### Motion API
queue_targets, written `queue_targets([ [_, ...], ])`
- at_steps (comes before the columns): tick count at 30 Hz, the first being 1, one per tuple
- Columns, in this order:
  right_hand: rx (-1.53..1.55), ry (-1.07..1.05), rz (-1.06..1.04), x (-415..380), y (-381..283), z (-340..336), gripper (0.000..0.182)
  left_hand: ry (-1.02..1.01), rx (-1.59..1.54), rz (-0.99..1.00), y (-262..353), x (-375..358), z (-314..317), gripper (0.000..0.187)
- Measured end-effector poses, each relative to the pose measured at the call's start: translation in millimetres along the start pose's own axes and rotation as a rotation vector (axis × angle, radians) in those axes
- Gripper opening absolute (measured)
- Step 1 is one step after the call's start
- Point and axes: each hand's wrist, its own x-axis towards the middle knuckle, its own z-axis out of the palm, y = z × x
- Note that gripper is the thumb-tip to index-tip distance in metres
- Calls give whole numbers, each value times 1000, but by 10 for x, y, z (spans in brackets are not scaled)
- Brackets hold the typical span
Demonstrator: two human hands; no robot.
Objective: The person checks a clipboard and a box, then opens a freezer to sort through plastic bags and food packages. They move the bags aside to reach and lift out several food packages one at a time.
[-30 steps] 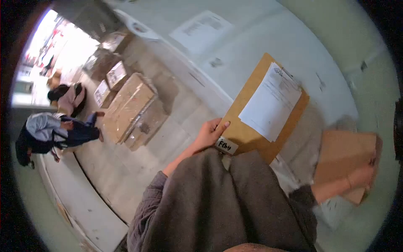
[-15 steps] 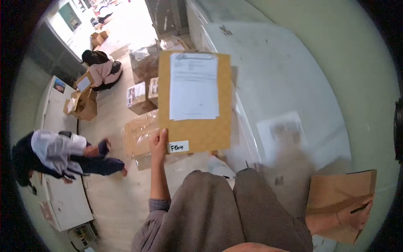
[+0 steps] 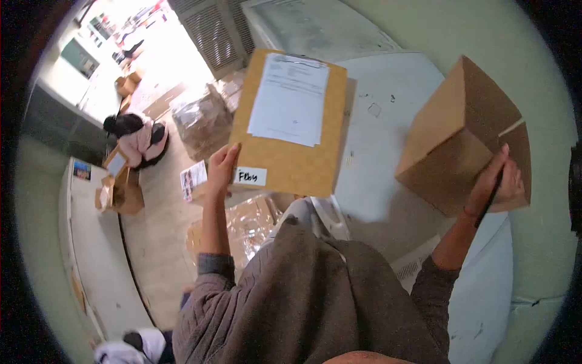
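Observation:
A brown clipboard (image 3: 291,159) with white papers (image 3: 290,100) under its clip is held up in front of me. My left hand (image 3: 223,168) grips its lower left corner, beside a white label (image 3: 250,176) with handwriting. On the right, my right hand (image 3: 498,182) is closed on the flap edge of an open cardboard box (image 3: 439,148). A dark pen (image 3: 490,197) also sits in that hand. The box is tilted over the white tabletop (image 3: 379,79), its opening toward the right.
Wrapped cardboard boxes (image 3: 203,121) stand on the floor left of the table. A person (image 3: 140,141) crouches by another box (image 3: 130,193) near a white cabinet (image 3: 106,255). Another person (image 3: 136,347) is at the bottom left. A sheet (image 3: 415,264) lies beside my right arm.
My right hand has brought the box up from the lower right to above the tabletop. The clipboard is slightly tilted now. The nearer person has shifted toward the bottom edge of the view.

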Motion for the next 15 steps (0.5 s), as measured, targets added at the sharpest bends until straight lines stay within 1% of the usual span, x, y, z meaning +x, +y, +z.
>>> queue_targets([
  [1,38,2,8,61,-116,85,19,-29,8,6,25,286,106,28],
  [2,8,-4,23,125,-240,176,19,-127,-60,-1,54,583,248,26],
  [3,-8,50,10,189,-357,284,21,-226,-127,-11,57,871,367,26],
  [4,-30,103,-2,236,-444,375,23,-265,-113,-6,32,1159,441,26],
  [5,-71,92,16,254,-460,441,23,-347,-100,-52,-19,1470,517,25],
  [7,-258,-22,-16,204,-407,521,23,-504,-87,-151,-194,2127,633,23],
  [8,-222,44,55,82,-371,603,23,-516,-32,-166,-248,2336,689,23],
  [9,-264,126,33,69,-361,604,22,-532,21,-172,-284,2523,741,23],
  [10,-307,204,8,50,-406,605,20,-611,117,-40,-384,2738,765,23],
  [11,-363,170,30,-41,-544,595,20,-691,209,93,-476,2928,752,23],
  [12,-578,194,61,-144,-704,598,17,-765,290,151,-527,3122,767,23],
  [13,-681,179,56,-207,-896,544,16,-831,363,198,-555,3246,765,23],
  [14,-784,165,49,-276,-1092,486,17,-855,836,308,-260,3258,792,27],
  [15,-775,116,21,-374,-1290,464,19,-896,834,294,-104,3353,781,27],
])
